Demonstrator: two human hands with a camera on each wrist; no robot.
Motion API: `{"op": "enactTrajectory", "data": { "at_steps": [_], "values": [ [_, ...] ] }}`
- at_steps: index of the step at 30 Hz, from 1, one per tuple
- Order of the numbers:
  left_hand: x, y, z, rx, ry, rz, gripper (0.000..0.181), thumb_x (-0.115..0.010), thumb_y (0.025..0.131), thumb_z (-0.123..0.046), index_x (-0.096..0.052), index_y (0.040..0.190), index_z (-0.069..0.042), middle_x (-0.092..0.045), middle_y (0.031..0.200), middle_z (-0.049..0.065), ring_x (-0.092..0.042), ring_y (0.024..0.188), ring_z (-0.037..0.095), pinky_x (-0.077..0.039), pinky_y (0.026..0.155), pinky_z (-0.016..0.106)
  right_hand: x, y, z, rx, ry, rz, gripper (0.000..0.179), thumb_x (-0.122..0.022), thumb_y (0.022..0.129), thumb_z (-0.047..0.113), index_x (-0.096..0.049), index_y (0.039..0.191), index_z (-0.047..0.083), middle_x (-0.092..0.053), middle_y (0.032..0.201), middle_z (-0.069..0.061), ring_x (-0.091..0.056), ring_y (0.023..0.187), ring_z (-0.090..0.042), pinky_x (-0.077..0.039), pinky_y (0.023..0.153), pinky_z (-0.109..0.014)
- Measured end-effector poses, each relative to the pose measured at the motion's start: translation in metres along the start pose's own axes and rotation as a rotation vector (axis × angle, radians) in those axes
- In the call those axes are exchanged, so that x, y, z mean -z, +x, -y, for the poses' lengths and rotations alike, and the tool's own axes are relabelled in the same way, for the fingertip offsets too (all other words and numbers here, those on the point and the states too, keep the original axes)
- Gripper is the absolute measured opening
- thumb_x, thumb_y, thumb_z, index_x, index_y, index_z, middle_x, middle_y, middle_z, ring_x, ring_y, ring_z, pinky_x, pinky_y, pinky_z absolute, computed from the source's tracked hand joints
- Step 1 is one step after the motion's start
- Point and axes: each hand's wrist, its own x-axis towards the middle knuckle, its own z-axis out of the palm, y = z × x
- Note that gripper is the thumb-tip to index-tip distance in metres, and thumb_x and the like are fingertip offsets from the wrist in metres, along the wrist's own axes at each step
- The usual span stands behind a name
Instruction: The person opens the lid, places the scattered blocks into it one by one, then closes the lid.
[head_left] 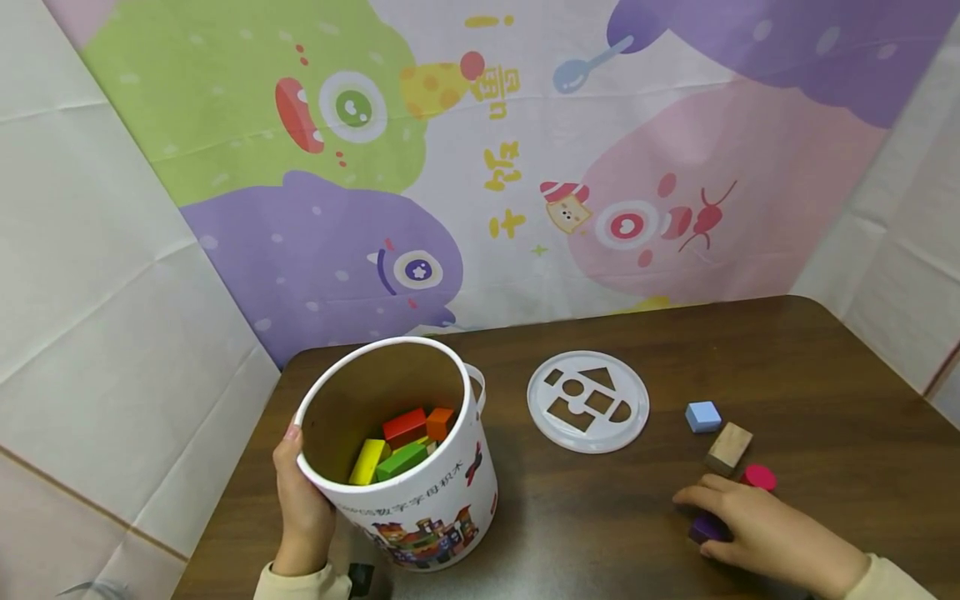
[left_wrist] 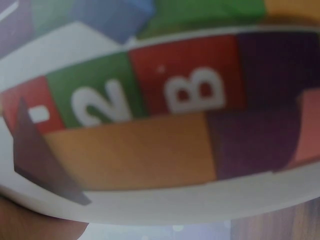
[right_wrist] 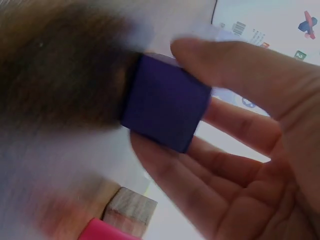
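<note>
A white bucket (head_left: 442,525) with printed pictures stands tilted at the left of the table, and inside it lie a red block (head_left: 405,427), a yellow block (head_left: 369,462), a green block (head_left: 402,461) and an orange block (head_left: 439,423). My left hand (head_left: 302,508) grips the bucket's left rim; the left wrist view is filled by the printed wall. Over at the right, my right hand (head_left: 757,529) pinches a purple block (right_wrist: 167,102) between thumb and fingers, low over the table. Just beyond it are a pink round block (head_left: 760,477) and a plain wooden block (head_left: 729,448).
A white lid (head_left: 588,402) with shaped cut-outs lies flat right of the bucket. Near the wooden block sits a light blue block (head_left: 702,417). The brown table (head_left: 547,533) ends at a cartoon-printed cloth (head_left: 510,275) behind.
</note>
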Motion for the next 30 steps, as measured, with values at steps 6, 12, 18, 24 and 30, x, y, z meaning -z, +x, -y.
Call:
{"op": "enactTrajectory", "data": {
  "at_steps": [6,12,18,24,30],
  "values": [
    [0.000,0.001,-0.001,-0.008,-0.003,0.003,0.048,-0.022,0.101,-0.038,-0.053,0.133,-0.019,-0.058,0.123,-0.005,-0.054,0.116,0.012,-0.044,0.098,0.030,0.002,0.009,0.002,0.064,-0.020,-0.084,0.030,-0.082,0.075,0.017,-0.067,0.101,0.016,-0.064,0.098,0.009,-0.061,0.087,-0.001,-0.055,0.071,-0.027],
    [0.001,0.000,0.001,-0.010,-0.001,0.000,0.049,-0.022,0.102,-0.038,-0.052,0.133,-0.018,-0.058,0.123,-0.004,-0.053,0.116,0.013,-0.043,0.099,0.031,0.012,0.023,0.009,0.151,-0.054,-0.156,0.029,-0.081,0.077,0.013,-0.069,0.103,0.012,-0.068,0.101,0.006,-0.065,0.090,-0.006,-0.056,0.073,-0.027],
    [0.000,0.001,0.000,-0.013,-0.009,0.018,0.050,-0.021,0.102,-0.038,-0.050,0.136,-0.017,-0.057,0.125,-0.003,-0.053,0.118,0.014,-0.043,0.100,0.031,0.032,0.039,0.021,0.233,-0.044,-0.195,0.030,-0.076,0.083,0.014,-0.069,0.112,0.014,-0.069,0.108,0.007,-0.065,0.096,-0.006,-0.056,0.077,-0.026],
    [0.001,0.001,0.002,-0.029,-0.009,0.040,0.051,-0.021,0.102,-0.038,-0.049,0.138,-0.016,-0.057,0.126,-0.004,-0.052,0.119,0.014,-0.043,0.100,0.030,0.053,0.063,0.037,0.323,-0.035,-0.243,0.031,-0.074,0.086,0.016,-0.068,0.116,0.017,-0.068,0.113,0.007,-0.064,0.101,-0.009,-0.056,0.084,-0.029],
    [0.010,0.005,0.012,-0.058,-0.015,0.067,0.053,-0.022,0.103,-0.038,-0.045,0.142,-0.011,-0.057,0.128,-0.003,-0.053,0.120,0.013,-0.044,0.100,0.030,0.073,0.093,0.055,0.389,-0.003,-0.294,0.035,-0.078,0.082,0.013,-0.069,0.115,0.017,-0.069,0.113,0.007,-0.064,0.104,-0.010,-0.053,0.090,-0.029]
  ]
}}
